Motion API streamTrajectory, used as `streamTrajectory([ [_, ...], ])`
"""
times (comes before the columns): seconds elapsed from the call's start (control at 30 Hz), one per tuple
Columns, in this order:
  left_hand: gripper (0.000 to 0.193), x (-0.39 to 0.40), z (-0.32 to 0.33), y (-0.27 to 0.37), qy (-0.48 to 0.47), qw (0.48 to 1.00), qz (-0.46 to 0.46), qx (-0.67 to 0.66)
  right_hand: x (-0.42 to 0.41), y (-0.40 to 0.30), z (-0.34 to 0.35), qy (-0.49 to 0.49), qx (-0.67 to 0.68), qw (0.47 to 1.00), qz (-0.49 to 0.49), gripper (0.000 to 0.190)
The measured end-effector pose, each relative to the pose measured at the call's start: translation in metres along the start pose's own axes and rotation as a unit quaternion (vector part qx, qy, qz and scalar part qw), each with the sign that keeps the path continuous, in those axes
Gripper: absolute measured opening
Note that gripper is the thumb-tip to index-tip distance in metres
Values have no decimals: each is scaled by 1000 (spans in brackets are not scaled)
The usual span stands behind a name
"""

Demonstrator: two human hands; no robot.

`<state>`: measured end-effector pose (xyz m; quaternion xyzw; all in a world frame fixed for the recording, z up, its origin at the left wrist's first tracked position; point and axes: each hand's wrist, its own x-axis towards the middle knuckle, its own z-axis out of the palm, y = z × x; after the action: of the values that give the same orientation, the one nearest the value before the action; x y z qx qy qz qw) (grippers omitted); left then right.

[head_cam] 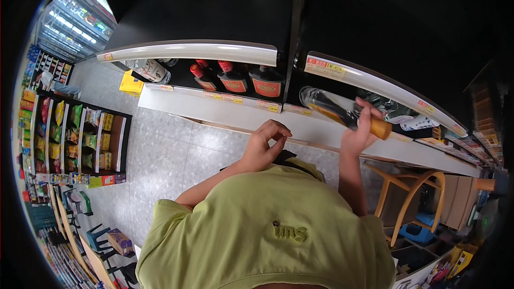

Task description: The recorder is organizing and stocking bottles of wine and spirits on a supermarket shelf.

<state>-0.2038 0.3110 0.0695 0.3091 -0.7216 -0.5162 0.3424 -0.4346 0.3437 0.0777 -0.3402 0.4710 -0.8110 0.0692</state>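
My right hand [361, 132] grips a glass bottle [327, 106] by its dark neck, below a gold-coloured cap [380, 128]. The bottle is tilted, its base pointing left into the gap under the right-hand shelf, above the lower ledge. Loosely curled, my left hand [268, 142] hovers before the white shelf base [225, 114], with a gap between thumb and fingers and nothing seen in it. Dark bottles with red caps and orange labels [265, 82] stand on the lower shelf, left of the divider. Clear bottles [415, 122] are partly visible beyond my right hand.
Shelf edges with price tags [188, 51] overhang the lower shelf. A wooden chair [417, 196] stands to my right, near a cardboard box [457, 200]. Snack racks [76, 136] line the left side, and a seated person [60, 84] is far left. A yellow box [131, 83] rests on the floor.
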Motion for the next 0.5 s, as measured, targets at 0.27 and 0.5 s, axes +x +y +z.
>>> streamTrajectory([
  [0.27, 15, 4, 2, -4, -6, 1000, 13, -4, 29, -103, -35, -15, 164, 977, 136, 25],
  [0.5, 14, 4, 3, -1, -11, 1000, -1, -13, 84, -188, -41, -57, 335, 935, 103, 17],
])
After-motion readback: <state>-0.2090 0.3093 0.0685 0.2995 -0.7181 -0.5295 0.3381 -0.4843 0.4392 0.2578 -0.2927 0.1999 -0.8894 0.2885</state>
